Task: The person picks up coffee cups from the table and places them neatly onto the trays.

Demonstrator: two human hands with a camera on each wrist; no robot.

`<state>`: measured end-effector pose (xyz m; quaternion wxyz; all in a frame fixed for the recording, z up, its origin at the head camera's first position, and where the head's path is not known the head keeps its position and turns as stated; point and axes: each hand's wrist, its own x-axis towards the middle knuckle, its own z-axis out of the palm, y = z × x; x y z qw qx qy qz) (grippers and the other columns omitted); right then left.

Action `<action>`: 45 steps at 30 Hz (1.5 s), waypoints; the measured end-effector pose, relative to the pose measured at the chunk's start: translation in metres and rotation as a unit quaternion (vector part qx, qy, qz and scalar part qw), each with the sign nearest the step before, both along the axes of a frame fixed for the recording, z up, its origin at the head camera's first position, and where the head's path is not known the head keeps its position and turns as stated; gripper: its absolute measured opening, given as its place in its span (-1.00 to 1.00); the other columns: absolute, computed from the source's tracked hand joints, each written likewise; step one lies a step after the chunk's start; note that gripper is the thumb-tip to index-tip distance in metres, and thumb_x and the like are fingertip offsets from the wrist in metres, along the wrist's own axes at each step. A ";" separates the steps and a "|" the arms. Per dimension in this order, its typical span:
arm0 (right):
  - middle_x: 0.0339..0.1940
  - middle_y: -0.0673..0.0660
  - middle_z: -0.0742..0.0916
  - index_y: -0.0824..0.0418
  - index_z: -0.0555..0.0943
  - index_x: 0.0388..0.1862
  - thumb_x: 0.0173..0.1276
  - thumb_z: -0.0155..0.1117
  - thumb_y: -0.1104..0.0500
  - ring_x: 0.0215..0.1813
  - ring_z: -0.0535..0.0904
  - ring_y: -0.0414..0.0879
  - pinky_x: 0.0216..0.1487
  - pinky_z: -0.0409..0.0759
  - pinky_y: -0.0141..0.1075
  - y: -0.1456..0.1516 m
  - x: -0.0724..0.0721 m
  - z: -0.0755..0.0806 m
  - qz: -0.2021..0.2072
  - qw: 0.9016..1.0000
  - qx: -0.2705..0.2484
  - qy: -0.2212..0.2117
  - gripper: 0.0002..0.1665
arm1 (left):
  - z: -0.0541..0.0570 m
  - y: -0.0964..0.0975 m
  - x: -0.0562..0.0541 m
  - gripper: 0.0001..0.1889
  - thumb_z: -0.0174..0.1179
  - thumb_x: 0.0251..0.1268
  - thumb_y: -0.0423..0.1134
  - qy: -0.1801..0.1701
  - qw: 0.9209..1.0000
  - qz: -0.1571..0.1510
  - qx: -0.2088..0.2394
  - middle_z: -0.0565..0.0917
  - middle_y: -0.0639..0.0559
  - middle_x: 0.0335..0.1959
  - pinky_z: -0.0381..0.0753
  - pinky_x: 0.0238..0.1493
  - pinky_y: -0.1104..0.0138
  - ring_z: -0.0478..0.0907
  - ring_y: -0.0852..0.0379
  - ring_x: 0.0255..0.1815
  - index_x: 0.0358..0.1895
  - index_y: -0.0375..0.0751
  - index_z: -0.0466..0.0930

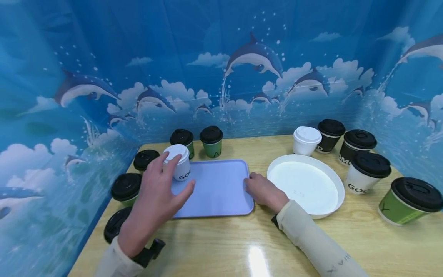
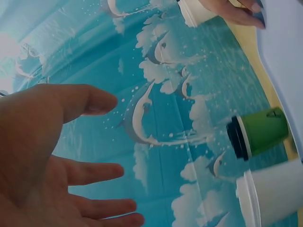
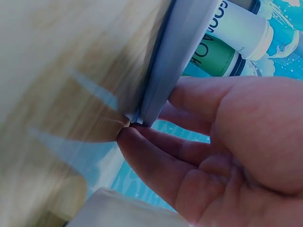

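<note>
A lilac rectangular tray (image 1: 218, 192) lies on the table. On its back left corner stands a white paper cup (image 1: 182, 166) with a white lid, upright. My left hand (image 1: 155, 196) is spread beside and in front of this cup, thumb apart from the fingers. In the left wrist view nothing lies between that hand's thumb and fingers, and the white cup (image 2: 274, 194) is apart from them. My right hand (image 1: 264, 190) grips the tray's right edge. The right wrist view shows the thumb (image 3: 194, 94) against the tray's rim and the fingertips low at its edge, by the tabletop.
Two green cups with black lids, one a green cup (image 1: 212, 144), stand behind the tray. Several black-lidded cups line the left, including a green cup (image 1: 126, 188). Right of the tray sits a round white tray (image 1: 304, 184), with white, black and green cups (image 1: 401, 207) around it.
</note>
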<state>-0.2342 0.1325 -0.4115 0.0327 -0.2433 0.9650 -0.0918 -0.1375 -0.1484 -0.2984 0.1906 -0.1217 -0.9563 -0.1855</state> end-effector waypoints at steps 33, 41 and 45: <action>0.00 0.41 0.66 0.42 0.65 0.03 0.61 0.08 0.27 -0.03 0.66 0.23 0.00 0.67 0.06 0.000 -0.001 0.000 -0.006 1.000 0.006 -0.005 -0.74 | -0.024 -0.099 0.033 0.27 0.23 0.07 0.60 -0.202 0.971 0.107 -0.071 0.00 -0.68 0.50 0.04 0.20 -0.56 -0.02 -0.70 0.42 0.58 -0.37 0.13; 0.02 0.42 0.66 0.42 0.65 0.06 0.61 0.08 0.27 -0.01 0.66 0.23 0.02 0.67 0.05 0.001 -0.001 -0.001 -0.005 1.000 0.008 -0.005 -0.72 | -0.032 -0.106 0.030 0.37 0.25 -0.06 0.65 -0.237 0.960 0.133 -0.070 -0.02 -0.71 0.48 0.08 0.22 -0.55 -0.01 -0.72 0.39 0.59 -0.40 0.09; 0.00 0.42 0.66 0.42 0.64 0.02 0.60 0.10 0.28 -0.03 0.66 0.24 0.00 0.66 0.07 0.001 -0.002 -0.002 -0.002 1.000 0.001 -0.001 -0.75 | -0.034 -0.109 0.029 0.37 0.23 -0.04 0.65 -0.254 0.955 0.137 -0.066 -0.03 -0.73 0.47 0.11 0.21 -0.55 0.00 -0.74 0.38 0.59 -0.41 0.08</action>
